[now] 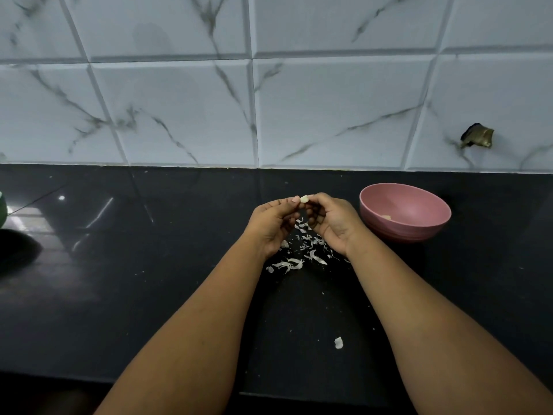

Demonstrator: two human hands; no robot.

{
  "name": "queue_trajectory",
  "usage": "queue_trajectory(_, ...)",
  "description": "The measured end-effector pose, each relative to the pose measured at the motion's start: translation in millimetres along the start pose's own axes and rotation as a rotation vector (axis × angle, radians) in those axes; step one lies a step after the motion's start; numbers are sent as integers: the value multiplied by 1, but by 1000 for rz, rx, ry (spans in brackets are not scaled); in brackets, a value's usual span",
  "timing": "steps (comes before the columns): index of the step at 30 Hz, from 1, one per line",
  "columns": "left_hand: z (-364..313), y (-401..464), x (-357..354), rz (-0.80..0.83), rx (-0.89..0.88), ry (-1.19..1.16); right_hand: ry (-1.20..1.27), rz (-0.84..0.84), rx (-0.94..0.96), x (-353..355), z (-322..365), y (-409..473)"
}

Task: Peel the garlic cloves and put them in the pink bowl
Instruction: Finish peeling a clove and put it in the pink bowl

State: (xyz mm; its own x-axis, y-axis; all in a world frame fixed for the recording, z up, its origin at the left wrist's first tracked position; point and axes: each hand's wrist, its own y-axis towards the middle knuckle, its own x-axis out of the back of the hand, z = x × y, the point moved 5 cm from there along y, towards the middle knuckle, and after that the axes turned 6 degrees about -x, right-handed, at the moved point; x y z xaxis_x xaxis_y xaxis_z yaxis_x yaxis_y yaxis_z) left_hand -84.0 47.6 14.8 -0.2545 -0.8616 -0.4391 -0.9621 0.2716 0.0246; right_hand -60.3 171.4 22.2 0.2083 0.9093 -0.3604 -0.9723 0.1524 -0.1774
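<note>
Both hands meet over the black counter and pinch one small pale garlic clove (304, 199) between their fingertips. My left hand (273, 223) holds it from the left, my right hand (332, 223) from the right. The pink bowl (419, 232) stands just right of my right hand, with a pale garlic piece (387, 217) lying inside it. White garlic skins (302, 253) lie scattered on the counter below my hands.
A single scrap of skin (338, 342) lies nearer the counter's front edge. A dark green object (2, 211) shows at the far left edge. A marbled tile wall (269, 100) rises behind the counter, with a broken hole (478, 136) at right.
</note>
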Motion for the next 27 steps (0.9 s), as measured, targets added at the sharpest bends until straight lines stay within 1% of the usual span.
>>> queue_trajectory(7, 0, 1, -3, 68, 24, 90, -74, 15, 36, -3, 1, -3)
queue_trajectory(12, -1, -3, -4, 102, 107, 3, -58, 53, 24, -5, 1, -4)
queue_trajectory(17, -2, -7, -7, 119, 133, -16, -75, 100, 28, -6, 2, -4)
queue_trajectory(18, -1, -7, -8, 126, 124, 22, -89, 86, 37, -6, 1, -3)
queue_trajectory(20, 2, -8, -10, 115, 80, 176, -166, 21, 78, -2, 1, 0)
queue_trajectory(22, 4, -8, -9, 56, 18, 357, -251, -53, 132, 0, 2, 2)
queue_trajectory(24, 1, -6, -6, 0, -93, 516, -309, -105, 167, 0, 3, 2)
queue_trajectory(27, -8, -3, -1, -79, -259, 630, -362, -136, 209, 0, 5, 1)
